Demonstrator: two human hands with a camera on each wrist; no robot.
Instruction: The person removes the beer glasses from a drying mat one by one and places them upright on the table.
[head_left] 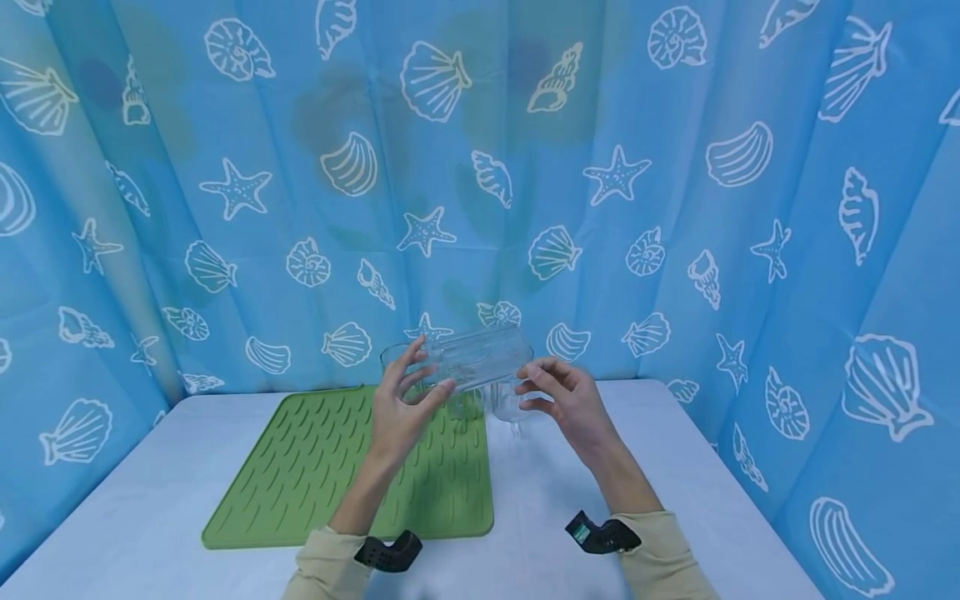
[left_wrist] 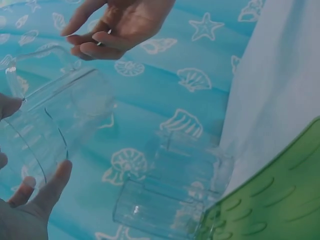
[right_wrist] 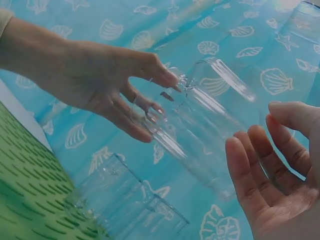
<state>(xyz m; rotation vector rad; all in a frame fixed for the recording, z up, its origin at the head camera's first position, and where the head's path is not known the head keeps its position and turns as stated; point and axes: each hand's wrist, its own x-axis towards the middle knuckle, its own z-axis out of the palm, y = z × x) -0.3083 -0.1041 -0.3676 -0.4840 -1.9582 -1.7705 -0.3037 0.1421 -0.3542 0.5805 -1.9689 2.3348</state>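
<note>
A tall clear glass mug (head_left: 487,354) with a side handle (right_wrist: 232,82) is held up in the air, lying nearly on its side. My left hand (head_left: 401,412) grips one end of it, thumb and fingers spread around the glass. At the other end, my right hand (head_left: 566,400) has loosely bent fingers; in the left wrist view a gap shows between them and the mug. Below and behind, two more clear glass vessels (left_wrist: 140,202) (left_wrist: 192,162) stand close together near the mat's far right corner. Their outlines are partly hidden behind the held mug in the head view.
A green ridged drying mat (head_left: 322,467) lies on the left and middle of the white-covered table (head_left: 540,500). A blue curtain (head_left: 480,167) with white shell prints hangs around the table's back and sides. Black bands (head_left: 390,552) sit on both wrists.
</note>
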